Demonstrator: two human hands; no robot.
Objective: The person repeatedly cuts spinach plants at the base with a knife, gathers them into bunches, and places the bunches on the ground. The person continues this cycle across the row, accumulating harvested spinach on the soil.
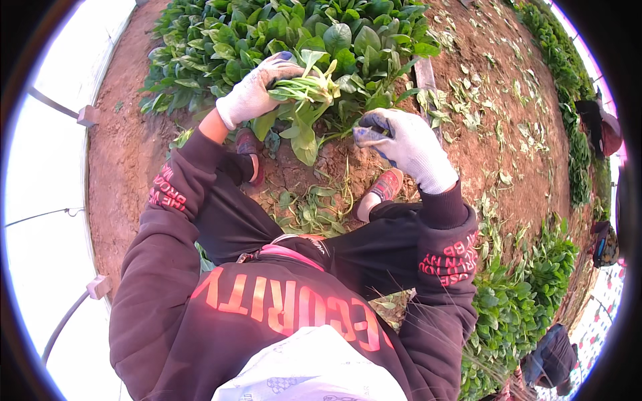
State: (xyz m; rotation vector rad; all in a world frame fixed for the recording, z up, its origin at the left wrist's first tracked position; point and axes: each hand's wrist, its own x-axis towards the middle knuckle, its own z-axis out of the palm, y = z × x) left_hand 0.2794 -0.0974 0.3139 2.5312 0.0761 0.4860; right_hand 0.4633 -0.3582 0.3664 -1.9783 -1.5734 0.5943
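Observation:
My left hand, in a white knit glove with a dark palm, is closed around a bunch of leafy greens, its pale cut stems towards the right and some leaves hanging below. To the right, my right hand, in a similar glove, is raised with its fingers curled; whether something small is between thumb and fingers cannot be told. Just beyond both hands stands a dense bed of broad-leaved greens. Loose leaves lie on the soil between my feet.
A narrow board lies at the bed's right edge. Bare soil with scattered leaves stretches right, with more greens at lower right. People are at the far right and lower right. White sheeting with posts borders the left.

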